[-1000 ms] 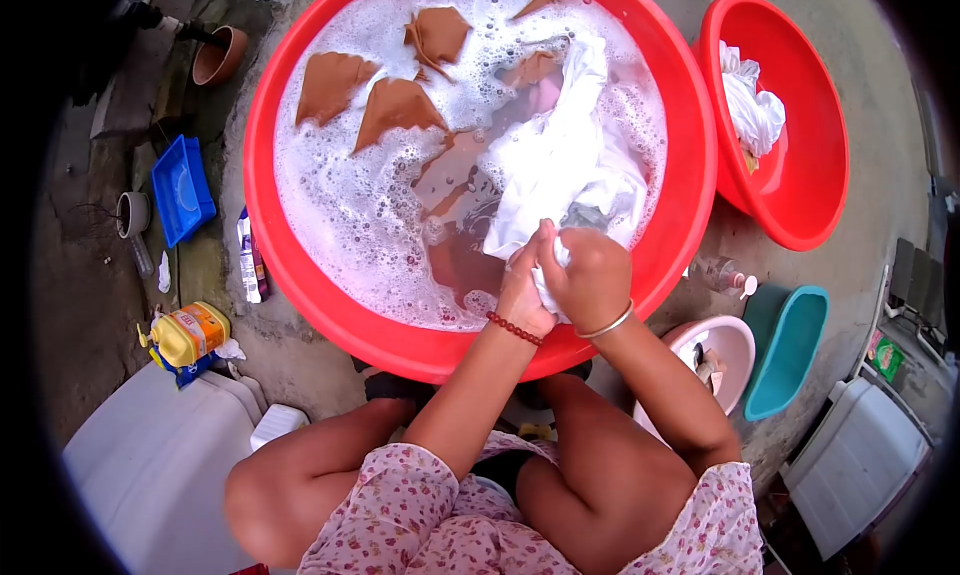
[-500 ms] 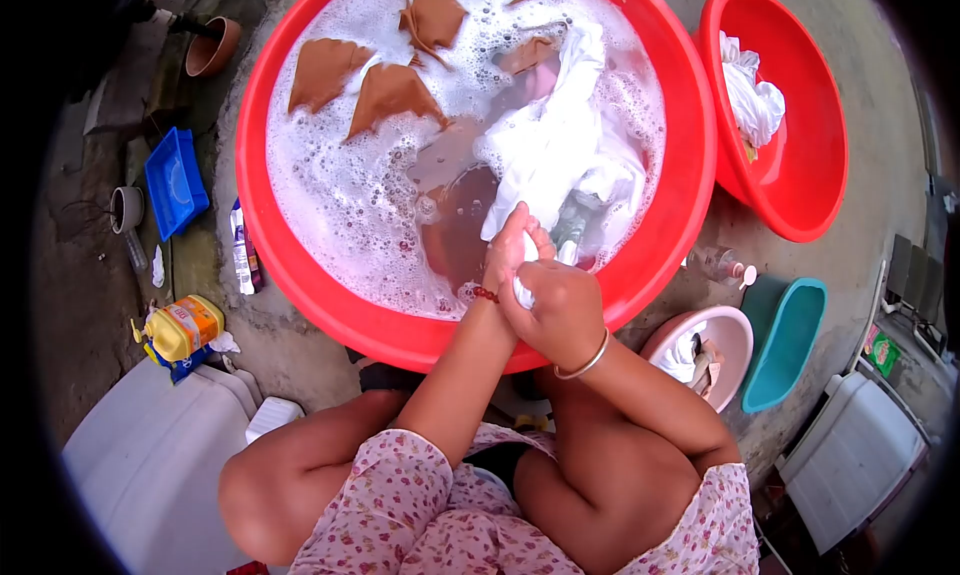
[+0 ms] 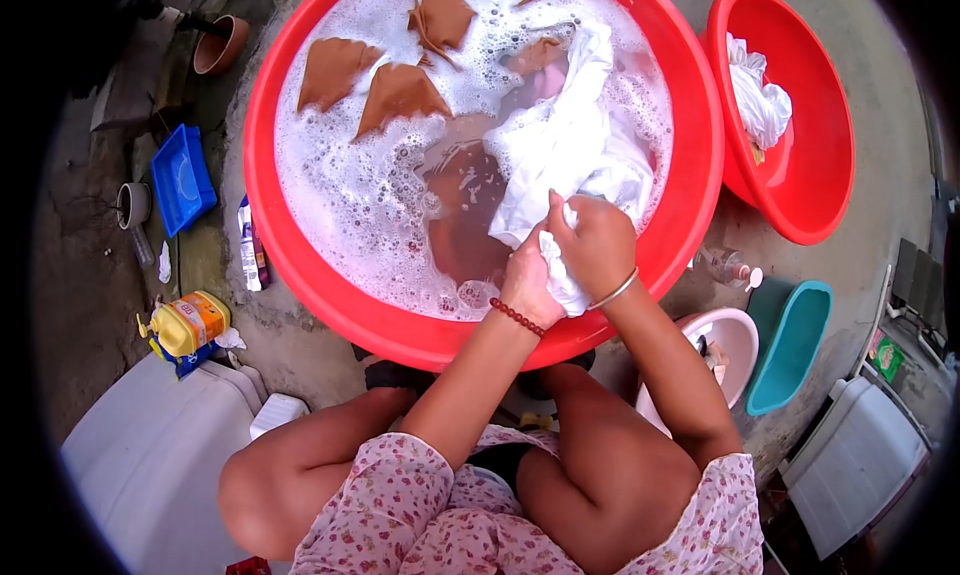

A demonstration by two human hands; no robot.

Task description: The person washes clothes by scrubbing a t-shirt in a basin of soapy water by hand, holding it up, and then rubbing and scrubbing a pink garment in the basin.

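Observation:
Both hands grip a wet white garment [image 3: 560, 155] over the near rim of a large red basin [image 3: 300, 295]. My left hand [image 3: 532, 285], with a beaded bracelet at the wrist, is closed around a bunched part of the cloth. Just beyond and to the right, my right hand [image 3: 597, 243] is closed on the same cloth, a bangle at its wrist. The rest of the garment trails into sudsy water. Brown cloth [image 3: 402, 97] pokes up through the foam in several places, and a pinkish patch shows beside the white fabric.
At right stands a smaller red basin [image 3: 825, 145] holding white cloth [image 3: 760, 100]. Near it are a clear bottle [image 3: 722, 265], a pink basin [image 3: 738, 340] and a teal tub [image 3: 795, 350]. A blue tray [image 3: 183, 182] and a yellow jug [image 3: 190, 322] are at left.
My right hand has moved up and right along the cloth, ahead of the left. My left hand has shifted slightly down and turned, its fingers now closed over the bunched fabric.

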